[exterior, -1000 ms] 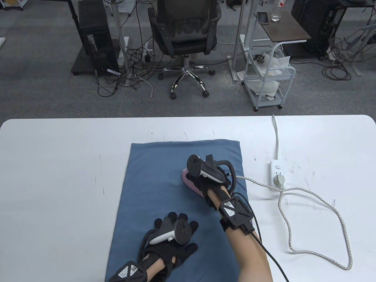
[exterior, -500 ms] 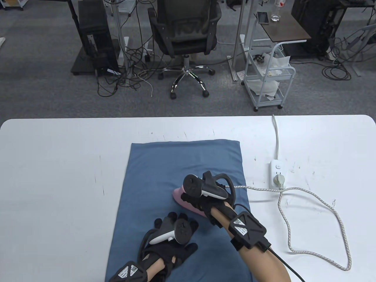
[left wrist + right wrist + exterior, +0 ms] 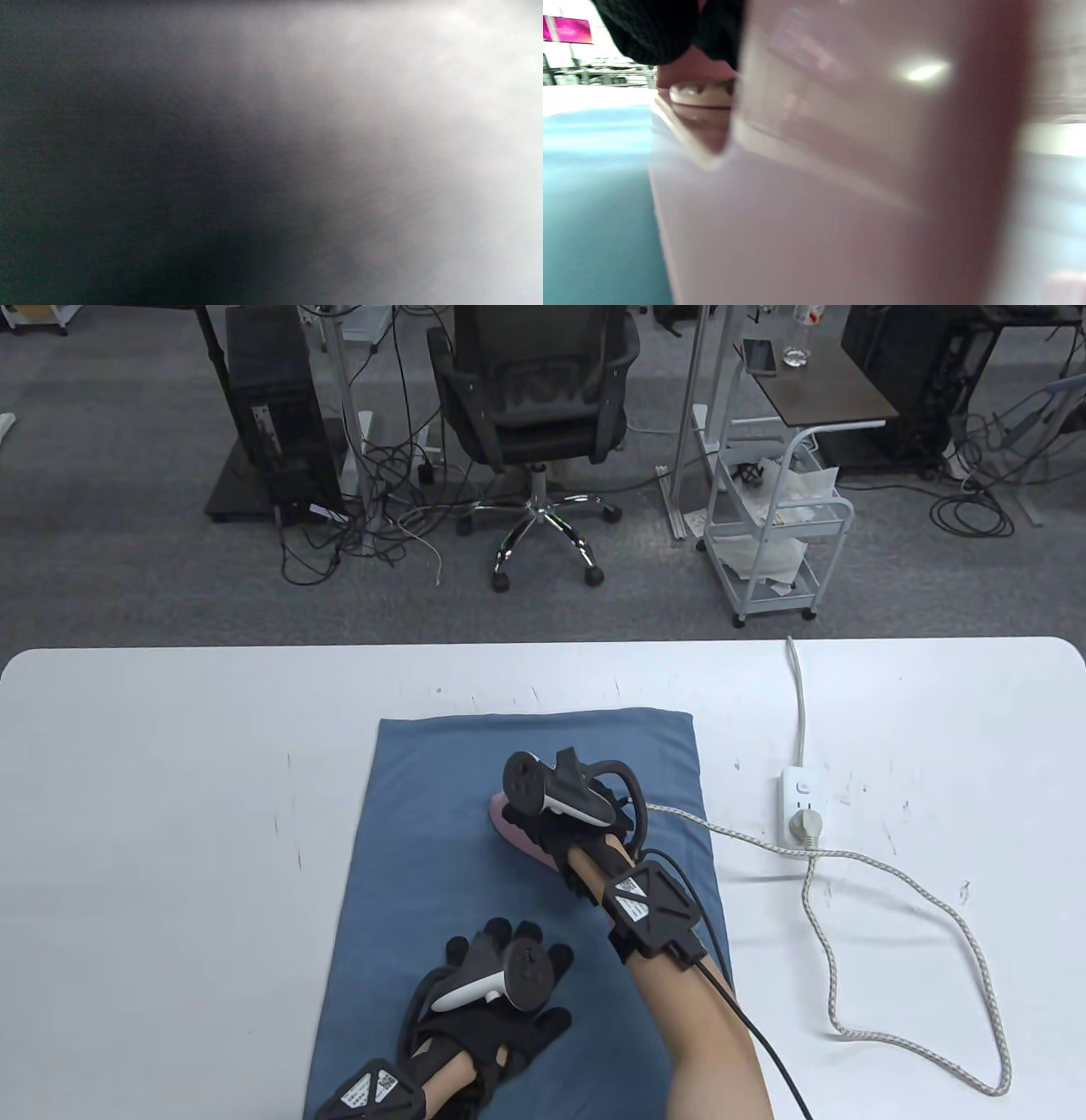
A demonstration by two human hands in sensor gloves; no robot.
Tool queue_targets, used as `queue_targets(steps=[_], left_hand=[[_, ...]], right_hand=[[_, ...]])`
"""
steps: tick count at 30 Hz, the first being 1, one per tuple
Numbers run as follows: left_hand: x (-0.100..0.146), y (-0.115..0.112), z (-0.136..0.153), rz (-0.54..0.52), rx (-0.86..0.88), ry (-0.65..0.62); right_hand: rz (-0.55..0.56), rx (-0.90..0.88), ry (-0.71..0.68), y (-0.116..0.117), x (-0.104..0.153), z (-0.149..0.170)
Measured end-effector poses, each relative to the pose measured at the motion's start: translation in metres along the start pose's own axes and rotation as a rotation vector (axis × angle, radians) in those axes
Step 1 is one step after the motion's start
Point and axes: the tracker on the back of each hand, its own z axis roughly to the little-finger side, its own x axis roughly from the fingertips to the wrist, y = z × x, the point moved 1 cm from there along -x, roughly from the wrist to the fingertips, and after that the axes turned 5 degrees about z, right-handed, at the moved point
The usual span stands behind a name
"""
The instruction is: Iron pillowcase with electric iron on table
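A blue pillowcase (image 3: 441, 831) lies flat in the middle of the white table (image 3: 153, 814). My right hand (image 3: 551, 827) grips the handle of a pink electric iron (image 3: 509, 824) that rests on the pillowcase's middle right part. The iron's pink body (image 3: 840, 169) fills the right wrist view, with the blue cloth (image 3: 589, 190) beside it. My left hand (image 3: 501, 984) rests flat with fingers spread on the pillowcase's near part. The left wrist view is only a dark grey blur.
The iron's braided cord (image 3: 899, 891) loops over the table's right side to a white power strip (image 3: 802, 810). Beyond the table's far edge stand an office chair (image 3: 534, 415) and a white trolley (image 3: 776, 534).
My right hand pulled the iron toward me, then pushed it away and slightly left over the pillowcase. My left hand has not moved.
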Motion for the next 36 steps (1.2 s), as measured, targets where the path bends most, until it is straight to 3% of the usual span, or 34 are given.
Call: queue_targets(steps=[5, 11, 14, 17, 22, 30, 34, 36], left_hand=[[0.0, 0.0, 0.0, 0.001, 0.0, -0.002], [0.0, 0.0, 0.0, 0.0, -0.003, -0.001], [0.0, 0.0, 0.0, 0.0, -0.005, 0.0], [0.001, 0.0, -0.001, 0.0, -0.006, 0.002], [0.001, 0.0, -0.001, -0.001, -0.007, 0.002], [0.001, 0.0, -0.001, 0.002, -0.007, 0.001], [0.001, 0.0, -0.001, 0.002, -0.008, 0.002], [0.001, 0.0, -0.001, 0.002, -0.009, 0.002]], right_hand=[[-0.057, -0.048, 0.01, -0.003, -0.008, 0.0], [0.01, 0.028, -0.264, -0.019, 0.043, -0.027], [-0.015, 0.001, -0.311, -0.02, 0.064, -0.034], [-0.059, -0.035, -0.333, -0.011, 0.07, -0.041], [-0.004, 0.012, -0.33, -0.005, 0.055, -0.053], [-0.011, 0.015, -0.082, 0.002, -0.017, -0.039], [-0.038, -0.023, -0.059, 0.001, -0.025, -0.036], [-0.038, -0.043, -0.123, -0.002, -0.016, -0.039]])
